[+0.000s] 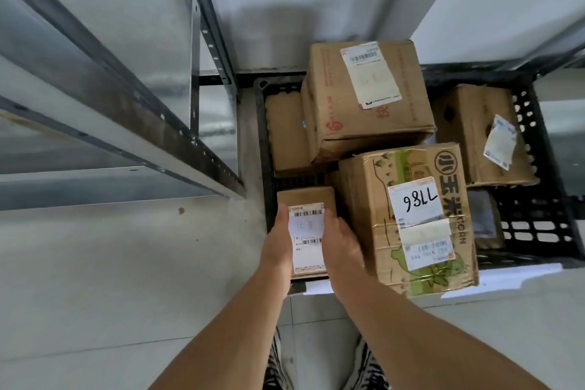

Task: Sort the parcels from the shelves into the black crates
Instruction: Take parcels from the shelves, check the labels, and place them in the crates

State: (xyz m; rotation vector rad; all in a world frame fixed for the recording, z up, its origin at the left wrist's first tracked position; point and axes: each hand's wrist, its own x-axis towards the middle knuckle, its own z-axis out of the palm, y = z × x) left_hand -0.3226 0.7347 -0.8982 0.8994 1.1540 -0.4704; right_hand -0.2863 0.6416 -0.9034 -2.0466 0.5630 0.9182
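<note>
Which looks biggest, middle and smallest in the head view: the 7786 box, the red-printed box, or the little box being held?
1 and 2. 7786 box and red-printed box: they look about alike, and the 7786 box is nearer the camera, so I won't rank them.
3. little box: clearly smallest.

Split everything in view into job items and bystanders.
Job: small parcel, held by left hand and right hand; black crate; parcel marked 7786; top parcel; metal shelving.
Bystanders: white paper at the crate's near edge; floor stain.
</note>
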